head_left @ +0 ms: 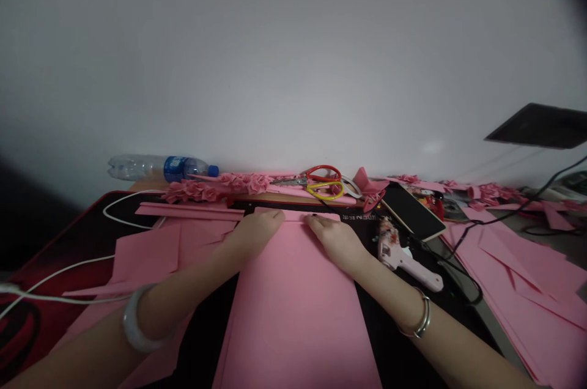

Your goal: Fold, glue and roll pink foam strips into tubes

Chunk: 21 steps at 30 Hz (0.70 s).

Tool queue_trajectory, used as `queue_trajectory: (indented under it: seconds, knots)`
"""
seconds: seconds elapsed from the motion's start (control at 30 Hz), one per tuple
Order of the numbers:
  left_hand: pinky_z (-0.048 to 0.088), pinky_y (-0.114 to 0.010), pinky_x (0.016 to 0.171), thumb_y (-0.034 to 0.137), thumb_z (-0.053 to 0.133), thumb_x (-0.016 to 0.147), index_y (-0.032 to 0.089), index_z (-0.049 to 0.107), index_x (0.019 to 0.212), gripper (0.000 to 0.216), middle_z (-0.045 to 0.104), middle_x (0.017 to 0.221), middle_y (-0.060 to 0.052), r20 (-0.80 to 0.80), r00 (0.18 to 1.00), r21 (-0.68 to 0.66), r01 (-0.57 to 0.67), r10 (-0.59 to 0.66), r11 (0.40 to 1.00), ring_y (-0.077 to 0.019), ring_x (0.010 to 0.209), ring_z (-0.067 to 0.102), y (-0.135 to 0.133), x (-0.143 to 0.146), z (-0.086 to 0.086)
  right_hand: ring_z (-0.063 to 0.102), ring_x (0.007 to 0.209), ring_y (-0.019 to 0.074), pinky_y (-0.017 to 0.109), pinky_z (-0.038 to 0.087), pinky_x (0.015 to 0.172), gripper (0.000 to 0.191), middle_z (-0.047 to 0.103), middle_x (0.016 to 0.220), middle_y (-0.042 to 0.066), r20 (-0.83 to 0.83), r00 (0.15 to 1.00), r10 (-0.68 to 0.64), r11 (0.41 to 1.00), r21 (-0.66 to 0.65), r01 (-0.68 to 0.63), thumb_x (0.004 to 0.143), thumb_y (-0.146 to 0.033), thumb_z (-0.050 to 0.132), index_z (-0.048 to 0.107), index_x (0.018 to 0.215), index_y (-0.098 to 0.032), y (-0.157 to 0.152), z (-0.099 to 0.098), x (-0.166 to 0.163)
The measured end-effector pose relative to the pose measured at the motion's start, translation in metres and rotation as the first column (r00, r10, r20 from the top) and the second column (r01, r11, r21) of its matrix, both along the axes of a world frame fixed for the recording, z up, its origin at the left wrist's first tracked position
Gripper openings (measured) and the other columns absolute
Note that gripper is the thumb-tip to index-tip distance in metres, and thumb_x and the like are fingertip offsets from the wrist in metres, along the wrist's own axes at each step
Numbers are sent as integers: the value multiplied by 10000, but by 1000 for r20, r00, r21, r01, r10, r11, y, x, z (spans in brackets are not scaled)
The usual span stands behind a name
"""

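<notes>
A long sheet of pink paper point(300, 303) lies on the dark mat in front of me, with more pink paper under its left edge. A narrow strip along its far edge is folded over. My left hand point(262, 228) is closed on that fold near the left corner, fingertips pressed to the paper. Farther right along the fold, my right hand point(334, 241) bends its fingers onto the paper, thumb side toward the middle. Both hands pinch or press the far edge; the undersides of the fingers are hidden.
Scissors point(325, 182), pink paper flowers point(247, 183) and a plastic bottle point(183, 167) lie along the wall. At right are a glue gun point(406, 257), a phone point(415, 211) and pink sheets point(541, 309). Cut paper point(147, 254) and a white cable point(87, 263) are at left.
</notes>
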<state>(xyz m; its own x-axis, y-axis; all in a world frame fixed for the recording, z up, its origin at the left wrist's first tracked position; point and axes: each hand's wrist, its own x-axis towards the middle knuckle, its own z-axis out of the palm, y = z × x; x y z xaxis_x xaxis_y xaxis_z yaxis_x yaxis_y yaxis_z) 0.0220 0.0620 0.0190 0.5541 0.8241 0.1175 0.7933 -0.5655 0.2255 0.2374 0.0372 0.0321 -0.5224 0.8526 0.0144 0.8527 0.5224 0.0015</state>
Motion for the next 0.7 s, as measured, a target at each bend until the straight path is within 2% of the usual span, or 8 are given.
queue_trajectory:
  seconds: [0.13, 0.27, 0.4, 0.53, 0.7]
  knots:
    - [508, -356, 802, -13, 333, 785, 150, 630, 1105, 466, 664, 1162, -146, -52, 998, 22, 19, -17, 1000, -268, 1002, 650, -11, 2, -4, 589, 1151, 231, 333, 482, 971, 450, 606, 1266, 170, 6, 997, 77, 993, 85, -78, 851, -2, 441, 527, 1284, -89, -3, -6, 0]
    - [449, -358, 971, -4, 321, 787, 149, 639, 1144, 502, 619, 1253, -137, -100, 994, 71, 57, -50, 996, -255, 1152, 585, -19, -1, -7, 568, 1182, 233, 346, 460, 1011, 492, 577, 1299, 182, 22, 995, 95, 989, 115, -97, 839, 11, 433, 507, 1319, -71, -8, -9, 2]
    - [385, -358, 1045, 8, 331, 781, 92, 576, 1243, 529, 543, 1342, -153, -123, 988, 96, 100, -88, 990, -246, 1257, 495, -26, -9, -13, 556, 1197, 243, 363, 465, 1005, 506, 552, 1327, 186, 75, 995, 65, 988, 132, -75, 846, 11, 407, 486, 1340, -70, -12, -9, 7]
    - [414, -365, 1016, 8, 332, 792, 95, 565, 1251, 522, 541, 1346, -141, -75, 992, 52, 108, -104, 993, -242, 1235, 517, -24, -20, -12, 579, 1168, 243, 348, 482, 985, 515, 575, 1304, 175, 89, 994, 57, 990, 126, -68, 833, 23, 417, 486, 1337, -53, -13, -6, 10]
    - [541, -332, 737, 34, 350, 815, 188, 657, 1112, 454, 684, 1161, -65, 11, 1000, 63, 12, -12, 998, -242, 963, 676, -11, -28, -3, 619, 1109, 237, 335, 525, 920, 516, 627, 1240, 157, 81, 995, 62, 990, 119, -71, 819, 30, 436, 509, 1320, -68, -10, -3, 12]
